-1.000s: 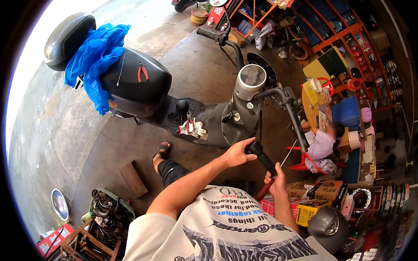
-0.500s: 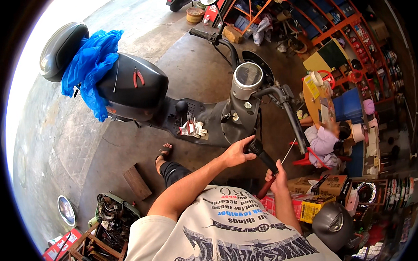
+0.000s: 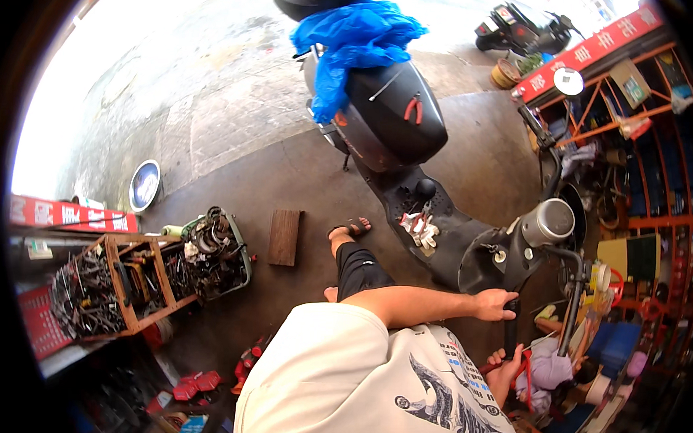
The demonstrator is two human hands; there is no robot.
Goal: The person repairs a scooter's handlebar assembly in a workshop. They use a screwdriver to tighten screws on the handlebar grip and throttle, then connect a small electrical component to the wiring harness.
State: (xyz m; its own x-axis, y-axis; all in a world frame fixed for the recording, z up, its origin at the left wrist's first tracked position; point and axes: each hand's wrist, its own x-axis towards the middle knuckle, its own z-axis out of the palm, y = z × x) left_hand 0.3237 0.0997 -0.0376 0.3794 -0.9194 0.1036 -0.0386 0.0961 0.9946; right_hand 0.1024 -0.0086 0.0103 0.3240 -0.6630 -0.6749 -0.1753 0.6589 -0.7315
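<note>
My left hand [image 3: 493,304] is wrapped round the upper end of a detached black cylindrical grip [image 3: 511,329]. At its lower end, my right hand [image 3: 503,371] is closed on it; a thin metal rod and something red show close behind. The grip is beside the bare handlebar end of a dark scooter [image 3: 470,250]. A pair of white gloves [image 3: 425,235] lies on its footboard with a tool. Red-handled pliers [image 3: 413,111] and a thin rod lie on the seat, partly draped with blue plastic [image 3: 355,29].
A wooden block [image 3: 285,238] is on the floor by my sandalled foot. A cart of metal tools [image 3: 154,288] stands left. Orange shelves [image 3: 667,224] line the right, with a seated person in lilac [image 3: 550,362] near them. Another scooter [image 3: 527,34] stands outside.
My view has swung left, so the scooter and shelves sit further right and more of the tool cart and outside ground shows. Both hands remain on the black grip.
</note>
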